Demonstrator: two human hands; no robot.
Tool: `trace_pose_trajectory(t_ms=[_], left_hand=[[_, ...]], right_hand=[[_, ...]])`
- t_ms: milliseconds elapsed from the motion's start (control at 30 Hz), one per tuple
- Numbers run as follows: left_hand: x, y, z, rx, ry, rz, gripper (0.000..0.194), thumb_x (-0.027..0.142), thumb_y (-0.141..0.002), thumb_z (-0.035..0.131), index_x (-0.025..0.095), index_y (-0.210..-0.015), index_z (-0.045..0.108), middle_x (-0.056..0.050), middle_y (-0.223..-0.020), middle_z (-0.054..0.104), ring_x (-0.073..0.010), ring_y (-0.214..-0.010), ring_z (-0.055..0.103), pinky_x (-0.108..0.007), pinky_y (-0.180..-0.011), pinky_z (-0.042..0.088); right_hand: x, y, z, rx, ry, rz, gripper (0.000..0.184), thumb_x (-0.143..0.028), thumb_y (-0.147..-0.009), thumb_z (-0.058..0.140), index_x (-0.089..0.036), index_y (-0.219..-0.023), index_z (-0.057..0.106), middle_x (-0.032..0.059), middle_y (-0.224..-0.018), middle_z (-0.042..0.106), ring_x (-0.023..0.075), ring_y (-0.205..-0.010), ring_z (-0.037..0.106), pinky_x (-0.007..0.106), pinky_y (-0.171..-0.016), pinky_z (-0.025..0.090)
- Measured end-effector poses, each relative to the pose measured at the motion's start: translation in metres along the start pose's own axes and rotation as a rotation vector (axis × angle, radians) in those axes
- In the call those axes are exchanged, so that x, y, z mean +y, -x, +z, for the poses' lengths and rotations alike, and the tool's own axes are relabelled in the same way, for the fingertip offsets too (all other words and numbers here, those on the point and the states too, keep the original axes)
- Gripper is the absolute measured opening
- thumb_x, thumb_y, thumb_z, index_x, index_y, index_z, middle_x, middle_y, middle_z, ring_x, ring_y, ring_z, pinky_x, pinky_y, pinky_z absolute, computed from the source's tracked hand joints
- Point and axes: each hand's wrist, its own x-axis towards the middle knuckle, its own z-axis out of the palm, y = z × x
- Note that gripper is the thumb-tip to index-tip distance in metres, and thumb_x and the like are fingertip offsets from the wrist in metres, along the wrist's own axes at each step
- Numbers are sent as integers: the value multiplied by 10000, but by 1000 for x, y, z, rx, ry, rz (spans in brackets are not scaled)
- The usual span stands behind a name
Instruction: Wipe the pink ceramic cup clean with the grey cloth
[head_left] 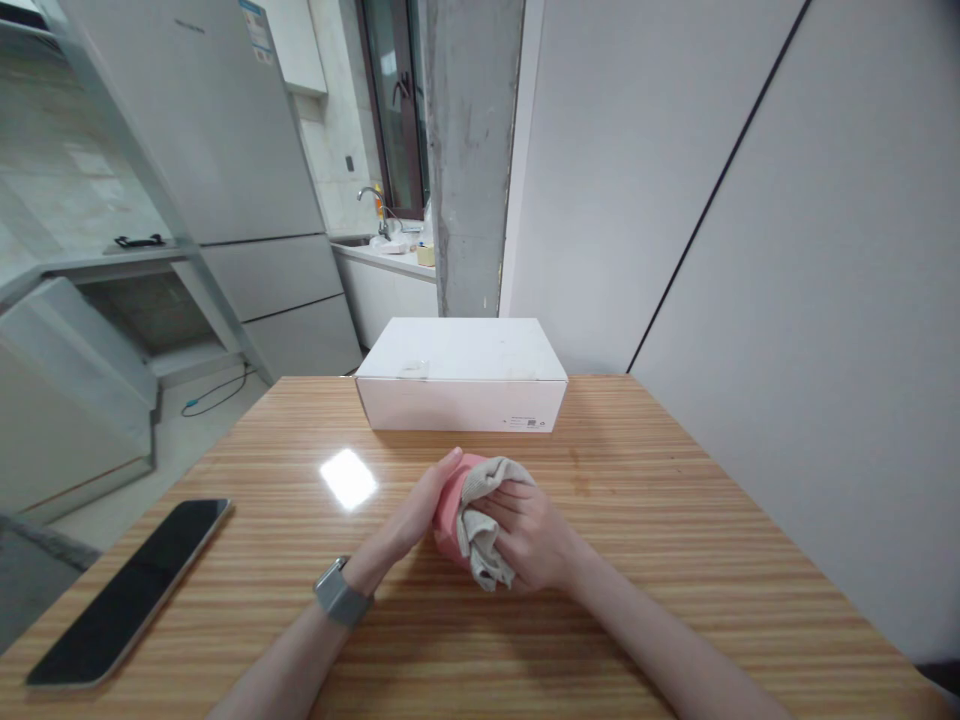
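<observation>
Pink object [448, 520], rounded and partly covered, sits between the two hands near the middle of the bench [645, 470]. Left hand [420, 508] is against it at nine o'clock, thumb laid along its upper left edge; the other fingers are hidden, so how far they wrap around cannot be told. Right hand [534, 530] lies at three o'clock, fingers bent and close together on a greyish-white cloth [484, 535], which it holds against the object's right side; one fold of the cloth loops over the top and another hangs toward six o'clock. Whether the object's underside touches the bench is hidden. A grey-strapped watch [343, 592] circles the left wrist at eight o'clock. Beyond, at twelve o'clock and apart from both hands, stands a closed white box [461, 402]. A dark flat device [131, 598] lies between eight and nine o'clock, well apart from the left hand.
</observation>
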Motion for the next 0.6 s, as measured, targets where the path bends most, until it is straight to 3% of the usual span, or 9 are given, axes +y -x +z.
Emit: trace_pose_trajectory(t_ms=[133, 300, 400, 600], left_hand=[[2, 1, -4, 34, -327, 135, 492, 570, -835, 477, 144, -819, 722, -54, -904, 726, -248, -903, 609, -339, -881, 434], [-1, 5, 8, 57, -337, 206, 526, 599, -816, 483, 140, -923, 717, -58, -889, 713, -244, -884, 589, -333, -821, 460], [-7, 7, 9, -2, -265, 196, 506, 577, -819, 512, 158, -1046, 679, -69, -1001, 699, -244, -962, 586, -338, -888, 444], [-23, 8, 13, -109, 87, 167, 512, 450, -828, 586, 231, -1286, 520, -85, -1245, 602, -240, -1162, 528, -379, -1032, 355]], right_hand=[[-1, 2, -3, 7, -33, 14, 254, -250, -814, 422, -130, -942, 606, 142, -895, 693, 245, -938, 631, 398, -872, 485], [7, 9, -14, -11, 3, 65, 232, -238, -822, 412, -162, -960, 582, 121, -854, 688, 242, -833, 636, 403, -812, 480], [8, 11, -18, 14, 25, 74, 242, -244, -827, 398, -172, -976, 574, 104, -807, 685, 243, -776, 630, 399, -776, 474], [12, 20, -15, 14, 90, 98, 282, -246, -803, 381, -185, -994, 579, 98, -780, 684, 249, -710, 614, 392, -728, 460]])
